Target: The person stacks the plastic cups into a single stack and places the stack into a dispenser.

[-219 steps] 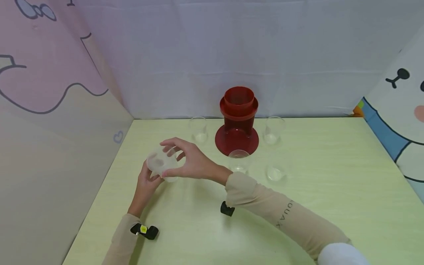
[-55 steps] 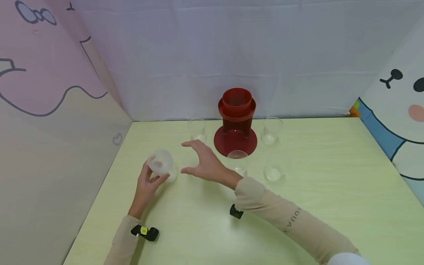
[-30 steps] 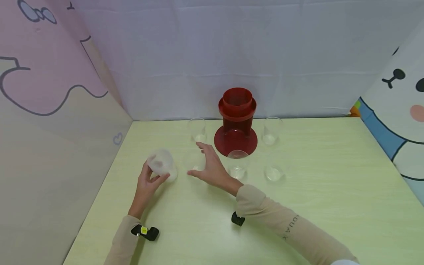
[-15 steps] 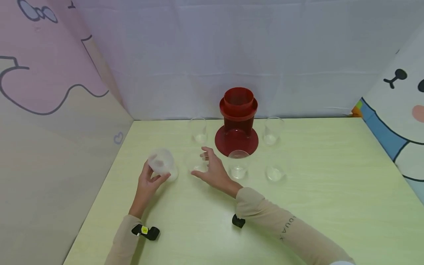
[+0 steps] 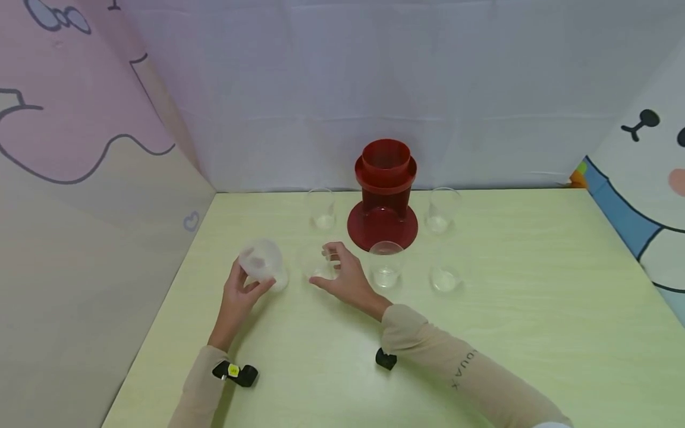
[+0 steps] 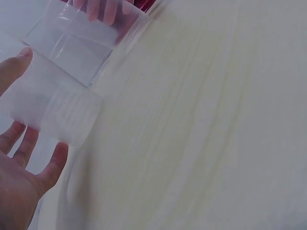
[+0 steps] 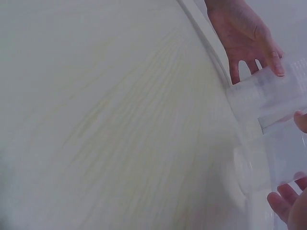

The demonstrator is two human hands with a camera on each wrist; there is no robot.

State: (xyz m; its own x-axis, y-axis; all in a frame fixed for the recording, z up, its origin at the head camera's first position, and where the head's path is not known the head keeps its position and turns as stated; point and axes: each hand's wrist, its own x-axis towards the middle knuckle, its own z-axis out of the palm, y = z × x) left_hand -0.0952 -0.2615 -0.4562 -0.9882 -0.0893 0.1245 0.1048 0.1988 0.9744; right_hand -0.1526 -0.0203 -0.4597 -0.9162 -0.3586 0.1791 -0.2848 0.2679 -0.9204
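A whitish, see-through stack of plastic cups [image 5: 260, 261] stands on the table at the left. My left hand [image 5: 238, 303] grips it low down, thumb on one side and fingers on the other. Ribbed lines of nested cups show on it in the left wrist view. Just to its right, my right hand [image 5: 348, 279] curls thumb and fingers round a single clear plastic cup [image 5: 317, 261], upright on the table. In the right wrist view this cup [image 7: 273, 160] stands beside the stack [image 7: 266, 93], apart from it by a narrow gap.
A red cup stack [image 5: 385, 178] stands on a round red base [image 5: 364, 229] at the back. Clear cups stand about it: back left [image 5: 323, 220], back right [image 5: 440, 220], front [image 5: 385, 273] and front right [image 5: 445, 276]. A white cloth [image 5: 299, 101] hangs behind the table.
From the stack at the left, my right hand has moved rightward and its fingers have drawn in round the single clear cup. My left hand keeps its hold on the stack.
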